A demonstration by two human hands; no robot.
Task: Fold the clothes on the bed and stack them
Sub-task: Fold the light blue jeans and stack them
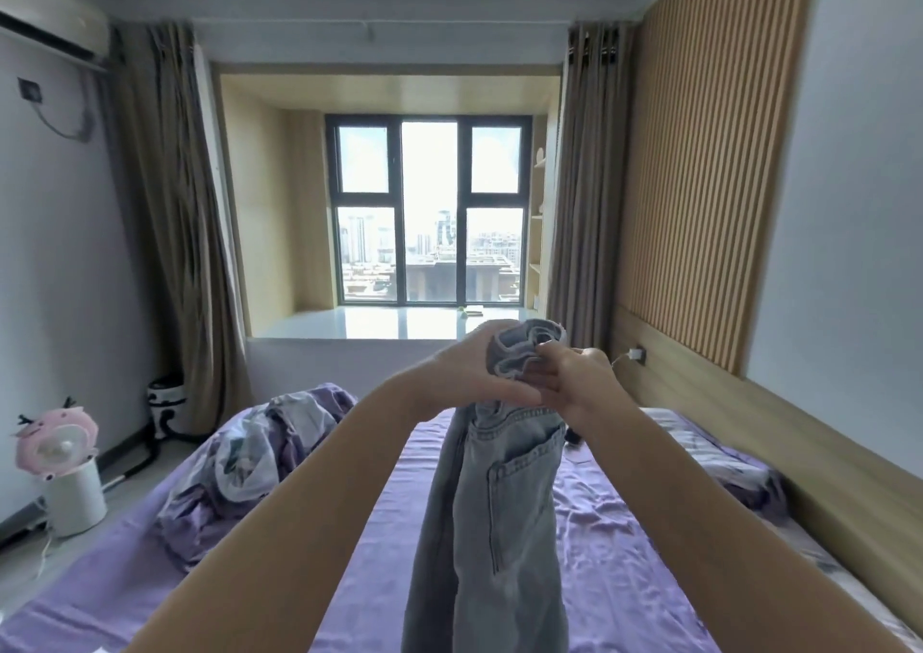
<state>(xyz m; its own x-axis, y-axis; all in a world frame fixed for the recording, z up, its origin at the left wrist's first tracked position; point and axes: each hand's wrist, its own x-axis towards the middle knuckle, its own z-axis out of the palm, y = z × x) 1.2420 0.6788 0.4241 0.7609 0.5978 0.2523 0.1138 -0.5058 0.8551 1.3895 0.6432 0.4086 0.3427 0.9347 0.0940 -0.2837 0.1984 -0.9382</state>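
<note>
A pair of light grey-blue jeans (504, 512) hangs from both my hands above the purple bed sheet (614, 527), a back pocket facing me. My left hand (469, 370) grips the bunched waistband from the left. My right hand (574, 378) pinches the same waistband from the right, fingers curled into the fabric. The two hands touch each other at the top of the jeans. The legs drop out of view at the bottom edge.
A crumpled purple floral duvet (249, 462) lies on the bed's left side, a striped pillow (719, 457) at the right by the wooden headboard (749, 433). A pink fan on a white stand (62, 462) is on the floor at left. The window bay (429, 213) is ahead.
</note>
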